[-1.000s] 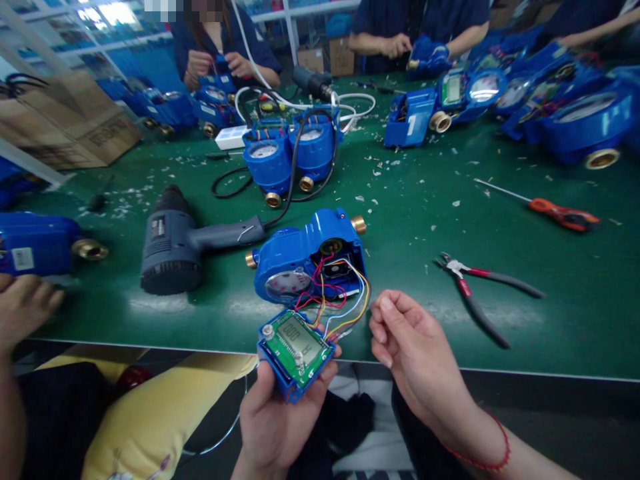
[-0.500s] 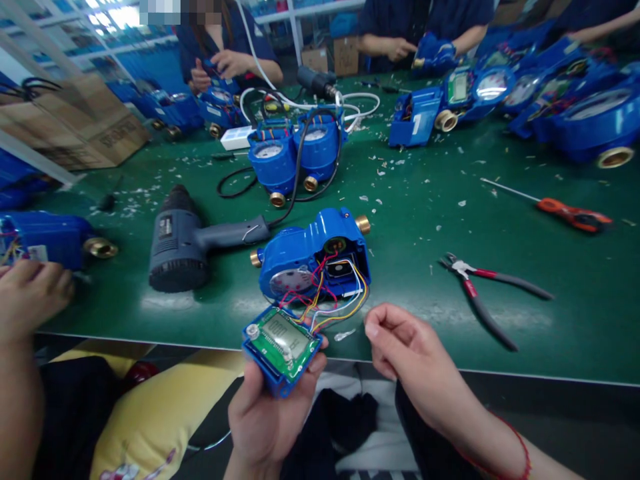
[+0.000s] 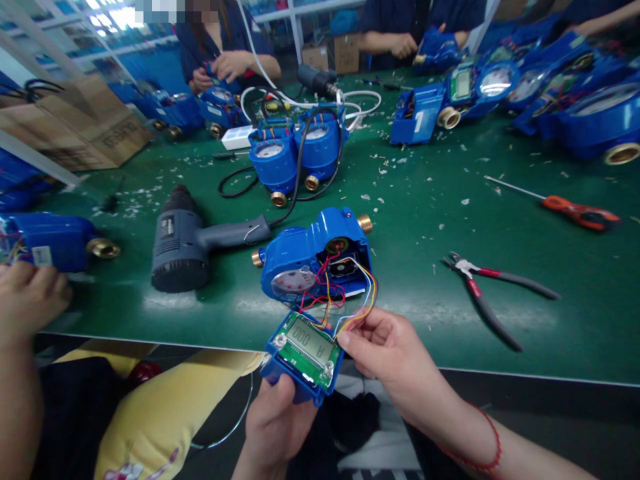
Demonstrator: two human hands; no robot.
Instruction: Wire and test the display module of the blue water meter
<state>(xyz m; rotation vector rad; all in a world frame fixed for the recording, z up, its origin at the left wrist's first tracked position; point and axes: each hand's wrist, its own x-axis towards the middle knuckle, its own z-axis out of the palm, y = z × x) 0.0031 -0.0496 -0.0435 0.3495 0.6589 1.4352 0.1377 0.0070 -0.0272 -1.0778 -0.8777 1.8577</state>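
My left hand holds a blue display module from below, its green board and small screen facing up, tilted. Coloured wires run from its upper edge into the open housing of a blue meter that lies on the bench just beyond. The fingers of my right hand are pinched at the module's right corner, on the wires that leave it there. A red string circles my right wrist.
A grey heat gun lies left of the meter, cutting pliers and an orange screwdriver to the right. Two blue meters stand behind. A neighbour's hand rests at far left; people work across the green bench.
The module has moved right in my left hand and tipped. My right hand has come left from beside it and closed on the wires. The small clear scrap near the edge is now out of sight.
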